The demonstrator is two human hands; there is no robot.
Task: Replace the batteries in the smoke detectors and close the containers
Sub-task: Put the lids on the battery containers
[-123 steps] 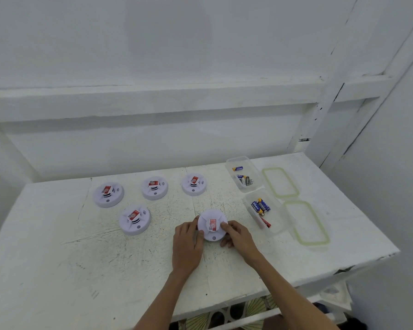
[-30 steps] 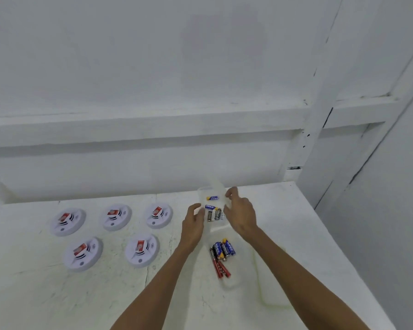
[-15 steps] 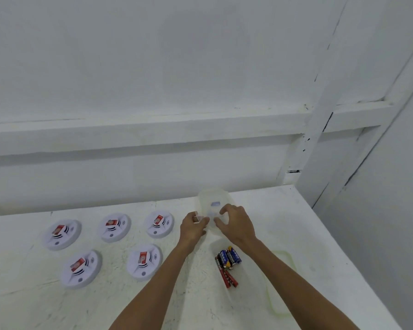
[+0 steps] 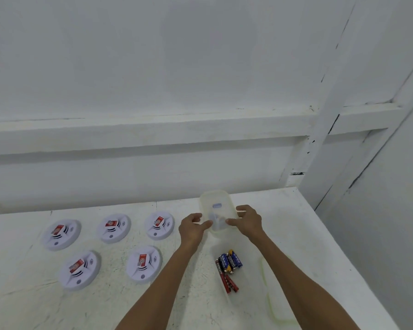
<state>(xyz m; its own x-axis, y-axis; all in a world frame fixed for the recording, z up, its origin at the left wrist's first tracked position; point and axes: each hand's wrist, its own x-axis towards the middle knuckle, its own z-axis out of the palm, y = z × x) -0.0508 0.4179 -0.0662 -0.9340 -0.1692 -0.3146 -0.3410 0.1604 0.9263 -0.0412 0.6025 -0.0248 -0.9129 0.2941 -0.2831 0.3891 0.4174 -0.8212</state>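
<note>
both hands are working at the far container (image 4: 217, 230), which is sitting toward the back of the white table (image 4: 296, 234), right of the smoke detectors. the left hand (image 4: 193, 226) is gripping its left side and the right hand (image 4: 247, 221) its right side, fingers curling round the walls and both thumbs pressing down on the lid (image 4: 215, 198) lying on top. something small and blue is showing faintly through the cloudy plastic.

nearer to the person, between the forearms, blue and red batteries (image 4: 229, 264) are lying in a heap inside the near container (image 4: 248, 278), so clear i can hardly make out its walls. a loose lid (image 4: 270, 303) with a greenish rim is lying just right of it, partly under the right forearm.

five smoke detectors are sitting face up on the left, three in the back row (image 4: 113, 227) and two in front (image 4: 143, 264).
</note>
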